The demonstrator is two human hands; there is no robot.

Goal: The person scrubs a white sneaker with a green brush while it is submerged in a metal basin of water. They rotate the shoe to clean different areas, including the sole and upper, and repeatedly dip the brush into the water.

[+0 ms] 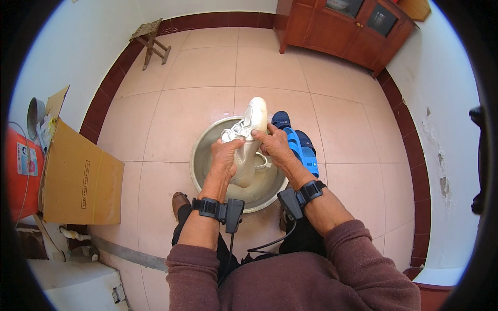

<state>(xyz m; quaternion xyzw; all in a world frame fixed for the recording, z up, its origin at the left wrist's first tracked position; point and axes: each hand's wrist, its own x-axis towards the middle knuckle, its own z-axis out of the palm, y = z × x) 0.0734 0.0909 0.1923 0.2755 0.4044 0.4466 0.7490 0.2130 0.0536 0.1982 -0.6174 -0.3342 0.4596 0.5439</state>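
Both hands hold a white lace-up sneaker [249,149] over a round metal basin [197,137], its toe pointing away from me and its sole turned to the right. My left hand [226,155] grips the laced side near the ankle opening. My right hand [277,144] holds the sole side, thumb on the edge of the shoe. Cloudy water [255,192] lies in the basin. A white strap or loop [263,161], which may be part of a shoe, shows below my right hand. Black devices are strapped to both wrists.
Blue sandals [310,157] and dark blue clogs [281,119] lie right of the basin on the tiled floor. A cardboard box [83,175] stands at left beside a red container [23,171]. Farther off are a folding stool [149,39] and a wooden cabinet [330,31].
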